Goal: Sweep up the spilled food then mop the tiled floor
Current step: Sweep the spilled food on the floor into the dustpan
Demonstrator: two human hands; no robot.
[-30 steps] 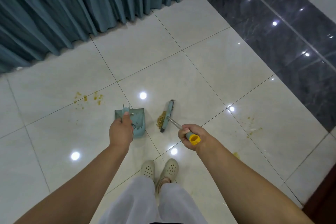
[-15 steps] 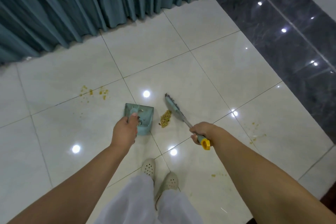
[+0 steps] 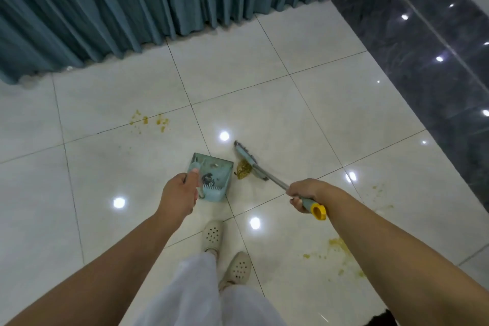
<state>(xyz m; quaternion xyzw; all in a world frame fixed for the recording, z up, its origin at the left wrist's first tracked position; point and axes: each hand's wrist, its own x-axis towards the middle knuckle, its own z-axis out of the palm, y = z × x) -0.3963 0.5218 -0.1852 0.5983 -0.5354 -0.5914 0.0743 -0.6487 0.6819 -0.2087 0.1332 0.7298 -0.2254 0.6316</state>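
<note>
The person's two forearms are bare to the bottom edge of the view — no sleeves, watch or rings show on the left hand (image 3: pixel 181 194) or the right hand (image 3: pixel 304 193). The legs are covered by loose, pale white fabric trousers (image 3: pixel 195 291). On the feet are cream-coloured moulded clog shoes (image 3: pixel 212 235) with rounded toes — their tops are dotted with rows of small round holes.

Teal pleated curtain (image 3: pixel 132 2) along the top, hem reaching the floor. Dark grey polished strip (image 3: pixel 423 55) at upper right, dotted with bright ceiling-light reflections. Cream perforated clogs (image 3: pixel 213 235) at lower centre, left one ahead of the right (image 3: pixel 236 268). White trouser legs (image 3: pixel 195 296) above them. Dark patch (image 3: pixel 381 319) at the bottom edge, unidentifiable.
</note>
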